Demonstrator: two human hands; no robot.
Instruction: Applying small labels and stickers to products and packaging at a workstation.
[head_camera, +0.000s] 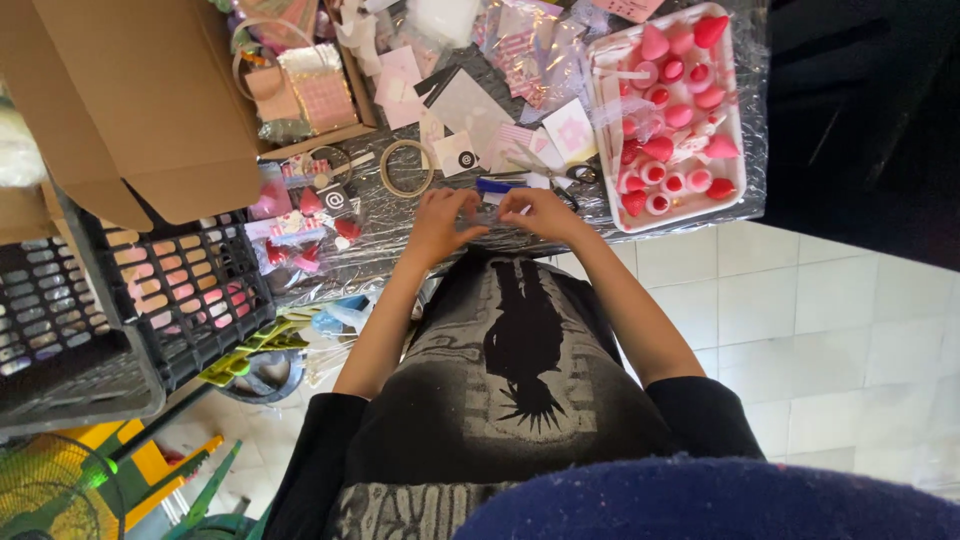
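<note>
You're at a home craft and packing table: a foil-covered worktop (400, 215) crowded with small clear bags, a white tray (735, 170) of pink and red sponges at upper right, an open cardboard box (130, 100) upper left, black crates (200, 330) alongside, pale floor tiles (830, 330).

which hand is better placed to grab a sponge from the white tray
Right, likely. The right hand sits just beside the white tray of pink and red sponges. The left hand is farther off, nearer the tape ring. Both are pinching something small and clear together.
</note>
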